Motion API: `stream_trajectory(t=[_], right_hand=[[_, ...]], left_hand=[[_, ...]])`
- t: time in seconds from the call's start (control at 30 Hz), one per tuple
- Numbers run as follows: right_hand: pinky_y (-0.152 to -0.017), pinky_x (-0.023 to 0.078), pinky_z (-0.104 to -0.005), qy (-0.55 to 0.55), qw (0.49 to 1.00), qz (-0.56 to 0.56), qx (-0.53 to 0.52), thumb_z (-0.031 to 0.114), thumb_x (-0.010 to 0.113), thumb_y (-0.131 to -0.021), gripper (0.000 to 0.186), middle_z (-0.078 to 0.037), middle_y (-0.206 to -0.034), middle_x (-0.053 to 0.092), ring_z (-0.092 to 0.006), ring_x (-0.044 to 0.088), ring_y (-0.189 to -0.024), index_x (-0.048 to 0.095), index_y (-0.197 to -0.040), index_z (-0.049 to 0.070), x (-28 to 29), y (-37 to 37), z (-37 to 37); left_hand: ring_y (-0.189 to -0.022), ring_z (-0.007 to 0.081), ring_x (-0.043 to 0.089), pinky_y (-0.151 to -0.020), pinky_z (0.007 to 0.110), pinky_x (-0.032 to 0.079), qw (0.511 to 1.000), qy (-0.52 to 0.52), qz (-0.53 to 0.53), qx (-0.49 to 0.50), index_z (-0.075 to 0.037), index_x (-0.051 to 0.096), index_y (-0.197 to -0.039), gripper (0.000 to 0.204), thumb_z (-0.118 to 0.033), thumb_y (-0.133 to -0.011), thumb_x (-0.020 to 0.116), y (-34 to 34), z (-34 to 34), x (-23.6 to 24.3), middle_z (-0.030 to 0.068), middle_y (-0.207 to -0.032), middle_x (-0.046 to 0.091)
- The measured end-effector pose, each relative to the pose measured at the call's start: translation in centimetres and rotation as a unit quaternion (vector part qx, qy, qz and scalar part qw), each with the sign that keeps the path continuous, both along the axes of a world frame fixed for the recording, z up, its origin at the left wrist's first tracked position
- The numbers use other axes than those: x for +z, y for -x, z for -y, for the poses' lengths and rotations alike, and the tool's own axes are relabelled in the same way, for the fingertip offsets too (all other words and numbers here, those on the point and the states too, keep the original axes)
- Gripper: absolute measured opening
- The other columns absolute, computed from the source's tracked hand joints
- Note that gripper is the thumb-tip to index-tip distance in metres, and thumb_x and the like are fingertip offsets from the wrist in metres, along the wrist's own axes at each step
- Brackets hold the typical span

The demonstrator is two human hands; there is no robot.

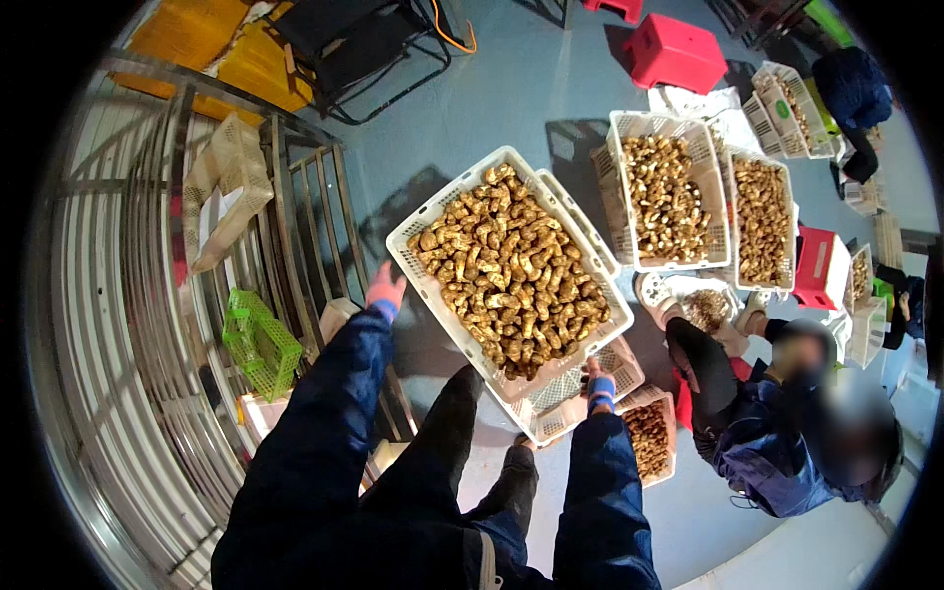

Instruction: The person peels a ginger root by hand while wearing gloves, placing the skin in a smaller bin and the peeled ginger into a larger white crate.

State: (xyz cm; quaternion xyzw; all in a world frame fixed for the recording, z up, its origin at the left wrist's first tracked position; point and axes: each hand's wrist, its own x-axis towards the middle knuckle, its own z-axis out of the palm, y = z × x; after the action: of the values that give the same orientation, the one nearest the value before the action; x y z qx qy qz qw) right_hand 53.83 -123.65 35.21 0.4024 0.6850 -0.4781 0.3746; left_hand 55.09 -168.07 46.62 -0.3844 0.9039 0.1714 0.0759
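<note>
A white perforated crate (423, 283) heaped with brown mushrooms (511, 270) fills the middle. My left hand (385, 287) grips its left edge near the upper left corner. At the crate's lower right corner, my right hand (598, 383) has its fingers curled on the edge, partly hidden. Beneath it, another white crate (619, 359) shows along the lower right, and part of a further one sticks out behind the upper right side. A smaller load of mushrooms (649, 442) lies in a crate beside my right forearm.
Mushroom crates (669, 258) stand to the right among red stools (674, 54). A seated co-worker (752, 452) is close at lower right; others (846, 84) work farther right. Metal racks (177, 157) with a green basket (261, 349) line the left; a black folding chair (344, 49) stands behind.
</note>
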Motion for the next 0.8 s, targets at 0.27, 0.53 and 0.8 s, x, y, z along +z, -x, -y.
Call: stream_trajectory(t=[0.27, 0.53, 0.8], right_hand=[[-0.062, 0.046, -0.0373, -0.142, 0.963, -0.034, 0.228, 0.049, 0.061, -0.07, 0.049, -0.015, -0.072, 0.062, -0.0266, 0.061, -0.068, 0.061, -0.083, 0.001, -2.1, 1.2, 4.9], [-0.034, 0.044, -0.0329, -0.017, 0.99, 0.073, 0.119, 0.032, 0.065, -0.074, 0.039, -0.014, -0.053, 0.056, -0.0243, 0.053, -0.037, 0.055, -0.072, -0.006, -3.7, 1.7, 5.6], [-0.036, 0.041, -0.0325, -0.006, 0.995, 0.043, 0.093, 0.032, 0.066, -0.069, 0.036, -0.01, -0.05, 0.053, -0.0204, 0.051, -0.038, 0.057, -0.069, -0.003, -2.3, -1.2, -4.6]], left_hand=[[-0.106, 0.0333, 0.047, -0.09, 0.037, 0.037, 0.996, 0.002, 0.026, -0.09, -0.01, 0.048, -0.117, 0.046, -0.025, -0.074, 0.055, 13.2, 5.8, -3.2, 0.0172, -0.111, 0.052], [-0.093, 0.0219, 0.056, -0.082, 0.029, 0.042, 0.98, -0.196, -0.011, 0.018, -0.006, 0.054, -0.111, 0.039, -0.018, -0.073, 0.057, 14.4, 8.3, -7.8, 0.0111, -0.103, 0.06], [-0.074, 0.0168, 0.05, -0.066, 0.033, 0.041, 0.864, -0.466, -0.064, 0.182, -0.01, 0.064, -0.097, 0.03, -0.019, -0.072, 0.05, 4.7, 0.7, -3.0, 0.0023, -0.087, 0.059]])
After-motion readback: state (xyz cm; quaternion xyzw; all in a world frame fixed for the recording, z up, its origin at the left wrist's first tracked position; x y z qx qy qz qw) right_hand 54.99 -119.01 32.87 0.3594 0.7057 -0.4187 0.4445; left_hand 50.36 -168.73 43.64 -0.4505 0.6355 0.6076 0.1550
